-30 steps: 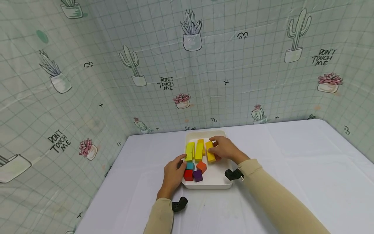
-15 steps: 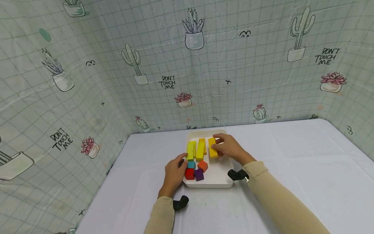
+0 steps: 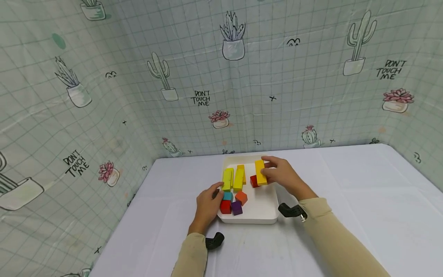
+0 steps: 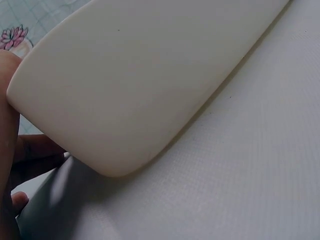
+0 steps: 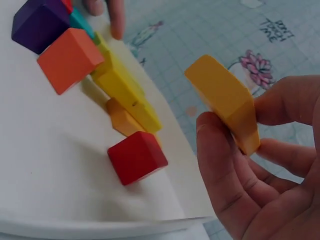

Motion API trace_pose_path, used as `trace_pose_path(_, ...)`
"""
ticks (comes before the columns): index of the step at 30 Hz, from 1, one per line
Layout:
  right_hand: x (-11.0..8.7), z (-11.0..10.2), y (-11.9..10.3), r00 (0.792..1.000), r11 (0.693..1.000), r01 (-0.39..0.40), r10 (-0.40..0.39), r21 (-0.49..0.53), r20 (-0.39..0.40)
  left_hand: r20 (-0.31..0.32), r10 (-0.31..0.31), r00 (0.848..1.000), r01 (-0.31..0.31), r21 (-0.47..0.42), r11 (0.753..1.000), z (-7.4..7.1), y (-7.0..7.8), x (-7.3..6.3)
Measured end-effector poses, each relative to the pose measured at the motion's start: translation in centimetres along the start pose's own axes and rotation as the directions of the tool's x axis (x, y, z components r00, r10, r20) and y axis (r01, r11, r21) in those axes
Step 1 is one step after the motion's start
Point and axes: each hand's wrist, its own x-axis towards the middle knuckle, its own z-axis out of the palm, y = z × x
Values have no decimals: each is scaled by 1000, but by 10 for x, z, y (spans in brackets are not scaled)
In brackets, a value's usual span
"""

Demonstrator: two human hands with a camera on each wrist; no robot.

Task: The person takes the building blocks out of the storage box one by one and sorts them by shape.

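Note:
In the head view my right hand (image 3: 284,175) pinches an orange-yellow block (image 3: 261,172) between thumb and fingers. The right wrist view shows this block (image 5: 227,100) raised, with a red cube (image 5: 137,157) lower down on the tray floor. My left hand (image 3: 207,204) holds the left rim of the white tray (image 3: 256,221), fingertips reaching over the edge. Beside its fingers sit a teal block (image 3: 227,196), a red cube (image 3: 225,207), a purple cube (image 3: 237,207) and an orange block (image 3: 241,198). Yellow blocks (image 3: 238,180) lie farther back in the tray.
The tray rests on a white-covered table (image 3: 332,173) near its far edge. Behind it hangs a grid-patterned cloth (image 3: 263,77) with cactus drawings. A black wrist device (image 3: 214,241) is strapped on the left wrist, another (image 3: 290,210) on the right.
My right hand has moved right with the orange-yellow block, away from the other yellow blocks. A red cube now shows beneath it. My left hand stays at the tray's rim.

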Motion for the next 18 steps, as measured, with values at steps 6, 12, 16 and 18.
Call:
trace_pose_path(6,-9,-11,1,999,999,-32,32,31,-22,2,8,1000,-8,3,1000,-2,1,-1)
trace_pose_path(12,-15,-21,3,997,997,-42,46,66,-57,2,4,1000,-4,2,1000,-2,1,-1)
trace_pose_path(16,-17,-29,5,996,995,-36,43,90,-75,9,0,1000,0,12,1000,-1,0,-1)
trace_pose_path(18,-17,-33,7,996,995,-38,45,91,-74,9,1,1000,-1,15,1000,-2,0,-1)
